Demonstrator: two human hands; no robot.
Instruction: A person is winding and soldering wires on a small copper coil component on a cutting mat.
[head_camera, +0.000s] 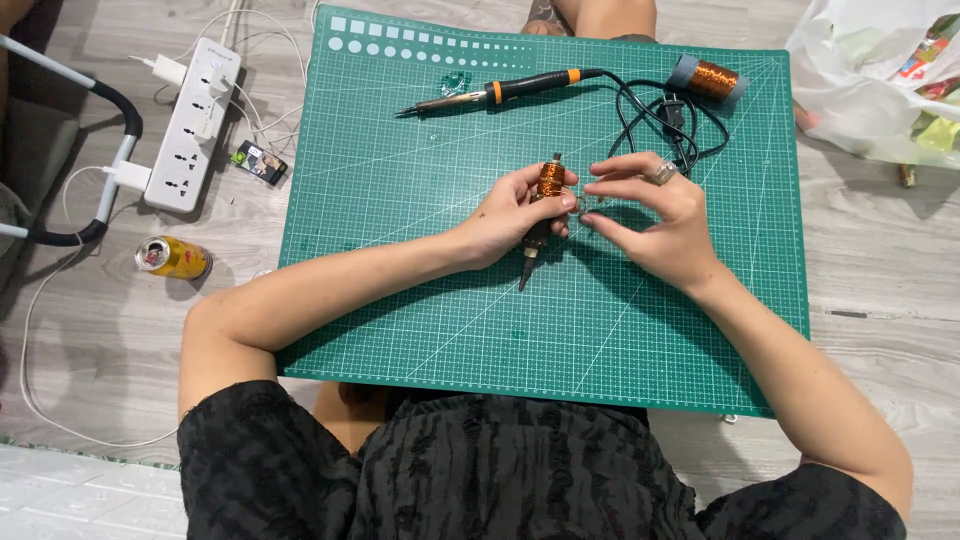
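Coil (550, 178) of copper wire, wound on a dark rod (537, 232), upright-tilted over the mat (420, 300). Left hand (515, 212) wrapped in a firm grip round the rod, just below the winding. Right hand (655, 215) just beside, fingertips pinched narrow, likely on a thin wire too fine to make out. Winding looks thick already, though not tied off; finish not judged from here. Beyond the grip: soldering iron (500, 93), its black cord, wire spool (710, 78). Far left, on the floor: power strip (190, 125), can (173, 257). Far right: plastic bag (880, 80).
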